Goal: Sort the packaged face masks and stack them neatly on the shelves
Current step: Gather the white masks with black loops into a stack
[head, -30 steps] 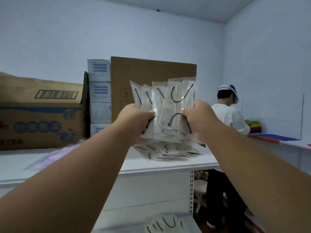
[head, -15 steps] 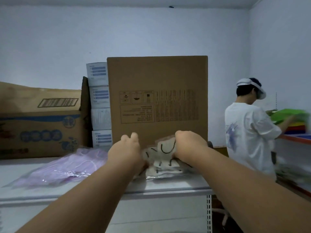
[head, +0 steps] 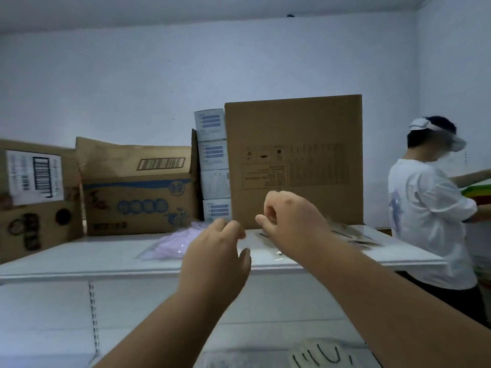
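Observation:
A pile of clear-packaged white face masks with black ear loops (head: 354,236) lies on the top white shelf (head: 106,265), partly hidden behind my right forearm. My right hand (head: 291,221) hovers just above and left of that pile, fingers loosely curled, holding nothing. Lower and to the left, my left hand (head: 216,257) hangs in front of the shelf edge with relaxed fingers, also holding nothing. A bag of pale purple masks (head: 172,244) rests on the same shelf left of my hands. More black-looped masks (head: 318,355) sit on the lower shelf.
A tall cardboard box (head: 295,155) stands right behind the mask pile, with stacked white boxes (head: 214,166) beside it. Two printed cartons (head: 138,193) (head: 34,195) fill the shelf's left. A person in a white shirt (head: 430,213) works at the right.
The fan of packaged masks I held up in both hands went down onto the shelf pile. Both hands have let go and pulled back; the view has shifted left.

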Tool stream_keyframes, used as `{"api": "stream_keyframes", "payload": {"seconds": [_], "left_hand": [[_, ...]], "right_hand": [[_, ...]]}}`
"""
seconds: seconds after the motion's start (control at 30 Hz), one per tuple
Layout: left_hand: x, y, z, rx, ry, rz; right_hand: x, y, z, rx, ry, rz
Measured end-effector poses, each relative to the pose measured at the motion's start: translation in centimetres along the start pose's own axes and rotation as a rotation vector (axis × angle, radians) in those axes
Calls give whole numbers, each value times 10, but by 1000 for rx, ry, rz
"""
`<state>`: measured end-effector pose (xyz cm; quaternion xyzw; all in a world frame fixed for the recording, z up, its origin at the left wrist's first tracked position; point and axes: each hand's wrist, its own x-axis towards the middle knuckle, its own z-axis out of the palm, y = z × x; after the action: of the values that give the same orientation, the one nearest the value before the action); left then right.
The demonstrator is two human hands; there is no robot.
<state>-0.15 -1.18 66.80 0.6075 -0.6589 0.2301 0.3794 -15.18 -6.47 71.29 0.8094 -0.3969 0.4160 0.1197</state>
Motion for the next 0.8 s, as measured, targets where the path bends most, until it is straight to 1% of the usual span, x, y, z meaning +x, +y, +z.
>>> {"api": "stream_keyframes", "payload": {"seconds": [0.1,0.2,0.27,0.37,0.47,0.53,0.6,0.7,0.8], "left_hand": [[-71,-35,-29,-1,5,-33],[-152,-73,-46,67,-87,-49],[-208,-92,-50,112,-161,-61],[-284,-107,-44,149,-286,-108],[-336,-111,-29,172,-398,-180],[-364,-108,-12,139,-474,-229],[-388,-100,7,92,-581,-263],[-412,-82,48,56,-724,-330],[-422,-57,107,2,-829,-453]], "right_hand": [[-36,-55,22,92,7,-49],[-94,-102,51,225,-78,-79],[-142,-120,73,306,-147,-76],[-217,-128,111,413,-236,2],[-278,-128,145,474,-379,58],[-311,-122,164,478,-469,56],[-338,-108,180,491,-541,102],[-371,-76,198,498,-636,184],[-399,-28,219,467,-762,212]]}}
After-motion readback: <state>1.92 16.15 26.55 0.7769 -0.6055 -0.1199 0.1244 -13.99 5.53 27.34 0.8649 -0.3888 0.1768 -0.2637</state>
